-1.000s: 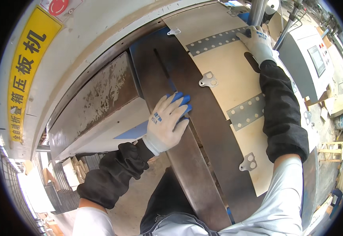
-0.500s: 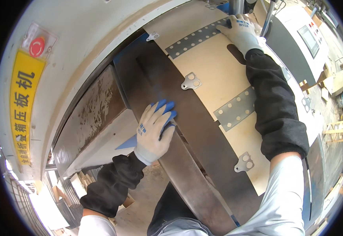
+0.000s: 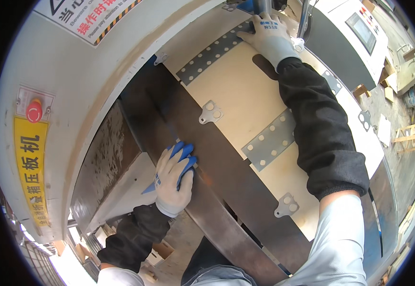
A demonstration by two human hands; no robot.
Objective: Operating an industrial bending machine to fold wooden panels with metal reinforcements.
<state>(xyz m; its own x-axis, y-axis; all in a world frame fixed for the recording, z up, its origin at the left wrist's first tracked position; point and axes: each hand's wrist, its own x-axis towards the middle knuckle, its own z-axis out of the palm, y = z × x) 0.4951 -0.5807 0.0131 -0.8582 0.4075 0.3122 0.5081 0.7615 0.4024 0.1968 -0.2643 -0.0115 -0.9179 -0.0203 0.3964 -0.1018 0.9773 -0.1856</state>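
Observation:
My right hand [image 3: 270, 40], in a white glove, reaches to the far end of a pale wooden panel [image 3: 238, 88]. Its fingers are spread on or against the panel, near a grey metal strip [image 3: 207, 55] with rows of round holes. The panel also carries a second grey strip [image 3: 269, 139], a dark oblong slot [image 3: 264, 66] and small metal plates such as this one [image 3: 210, 112] along its edges. My left hand [image 3: 173, 180], in a white glove with blue fingertips, rests on the dark steel beam [image 3: 221, 209], fingers stretched out, holding nothing visible.
At left stands a large white machine body [image 3: 88, 71] with a red push button [image 3: 34, 111] and a yellow label [image 3: 30, 167]. A metal post [image 3: 261, 6] rises past my right hand. A control cabinet [image 3: 338, 43] with a screen is beyond; a wooden stool [image 3: 410, 138] stands right.
The view has swung, so panel and machine appear shifted left, with more of the machine's upper wall showing. Both hands keep nearly the same places on panel and beam.

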